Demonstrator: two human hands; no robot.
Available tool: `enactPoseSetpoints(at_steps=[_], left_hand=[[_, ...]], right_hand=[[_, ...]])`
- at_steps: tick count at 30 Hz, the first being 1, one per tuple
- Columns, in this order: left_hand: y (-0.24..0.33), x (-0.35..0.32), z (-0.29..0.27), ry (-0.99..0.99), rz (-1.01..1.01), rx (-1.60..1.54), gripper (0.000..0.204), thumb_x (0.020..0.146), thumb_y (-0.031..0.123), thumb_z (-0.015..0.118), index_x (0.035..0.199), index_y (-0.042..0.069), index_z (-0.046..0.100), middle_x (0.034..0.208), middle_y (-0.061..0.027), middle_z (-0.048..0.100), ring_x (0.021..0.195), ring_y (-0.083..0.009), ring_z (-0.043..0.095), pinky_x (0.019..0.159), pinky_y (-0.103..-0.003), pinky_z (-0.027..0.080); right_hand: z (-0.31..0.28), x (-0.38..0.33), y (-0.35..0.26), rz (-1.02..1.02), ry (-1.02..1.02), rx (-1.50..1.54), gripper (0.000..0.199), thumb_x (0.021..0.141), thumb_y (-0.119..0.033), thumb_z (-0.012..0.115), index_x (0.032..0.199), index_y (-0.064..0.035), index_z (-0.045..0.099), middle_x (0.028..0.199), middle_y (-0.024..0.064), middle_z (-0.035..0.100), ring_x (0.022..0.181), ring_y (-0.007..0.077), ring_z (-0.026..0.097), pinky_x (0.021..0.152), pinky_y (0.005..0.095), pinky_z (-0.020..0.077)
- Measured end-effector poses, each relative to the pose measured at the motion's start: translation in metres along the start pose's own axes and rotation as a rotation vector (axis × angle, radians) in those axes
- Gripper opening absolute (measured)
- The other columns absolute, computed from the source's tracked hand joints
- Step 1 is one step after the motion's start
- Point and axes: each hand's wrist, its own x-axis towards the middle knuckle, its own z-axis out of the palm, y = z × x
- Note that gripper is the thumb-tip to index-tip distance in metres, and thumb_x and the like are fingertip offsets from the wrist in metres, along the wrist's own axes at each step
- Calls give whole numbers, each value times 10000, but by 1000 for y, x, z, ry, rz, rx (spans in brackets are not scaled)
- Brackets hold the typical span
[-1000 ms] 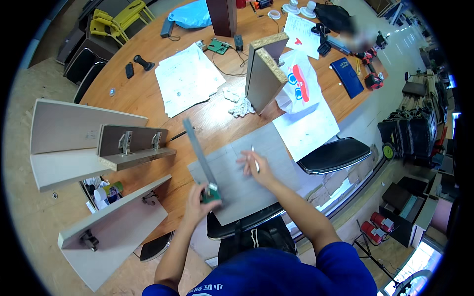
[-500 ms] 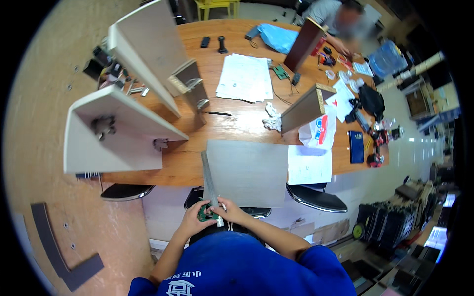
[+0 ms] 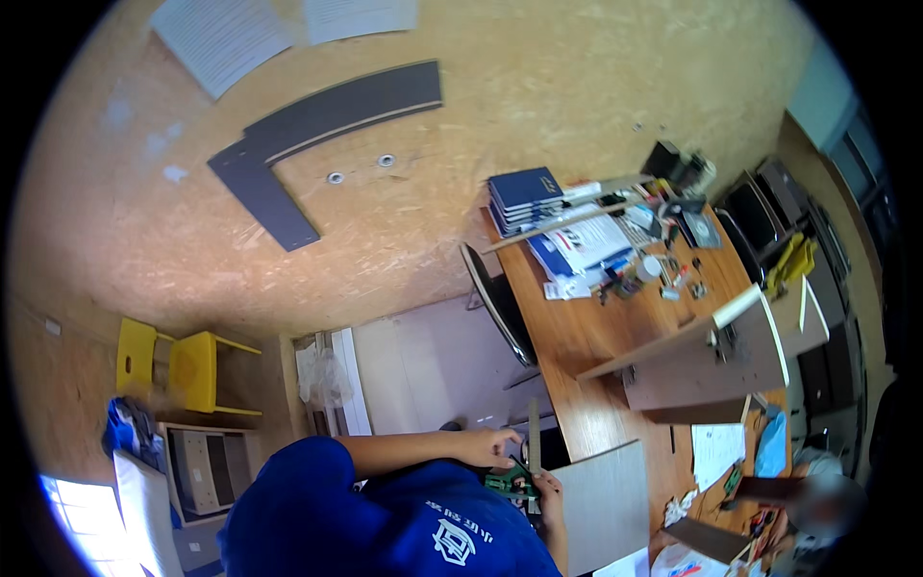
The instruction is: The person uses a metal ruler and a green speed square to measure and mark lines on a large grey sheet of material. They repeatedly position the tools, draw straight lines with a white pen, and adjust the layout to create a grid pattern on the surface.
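Observation:
Close to my body, a small green hand tool point(image 3: 508, 484) sits between my two hands. A narrow grey strip point(image 3: 535, 435) rises from it. My right hand point(image 3: 551, 492) closes around the tool's far side, beside the strip's lower end. My left hand point(image 3: 492, 447) is just above the tool, fingers curved and apart, with no thing plainly in them. The tool's exact kind is too small to tell. A flat grey panel point(image 3: 604, 495) lies beside my right hand, over the table edge.
The wooden table point(image 3: 567, 356) carries upright panel pieces point(image 3: 711, 361), papers point(image 3: 591, 240) and blue books point(image 3: 524, 188). A black chair point(image 3: 502, 308) stands at its edge. Yellow chairs point(image 3: 197, 373) are at left. A blurred person point(image 3: 825, 500) is at the far right.
The view has swung left, bringing the wall and yellow chairs in. My left hand has come off the green tool, which stays by my right hand with the strip.

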Motion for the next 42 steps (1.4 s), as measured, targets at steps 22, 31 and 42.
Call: enactPoseSetpoints(at_steps=[22, 31, 42], left_hand=[[-33, -123, -119, 501, 85, -167, 333, 912, 133, 737, 1221, 39, 655, 981, -136, 739, 917, -237, 725, 864, -368, 561], [-22, -104, -130, 461, 123, -220, 174, 994, 131, 702, 1085, -16, 683, 973, -141, 756, 906, -187, 707, 842, -334, 561], [-44, -158, -274, 937, 146, -29, 82, 970, 18, 688, 1046, 36, 713, 947, -22, 726, 889, -118, 673, 824, -294, 560]], right_hand=[[200, 115, -22, -477, -372, -867, 232, 1012, -53, 678, 1236, 7, 699, 953, 16, 730, 831, 63, 600, 728, 217, 476], [199, 84, -17, -630, -20, -793, 398, 934, -48, 767, 1304, 13, 632, 1004, 78, 713, 898, 135, 667, 807, 269, 523], [138, 70, 21, -614, 42, -593, 321, 1004, -46, 672, 1311, 14, 601, 1205, 161, 718, 1002, 209, 736, 840, 312, 587]])
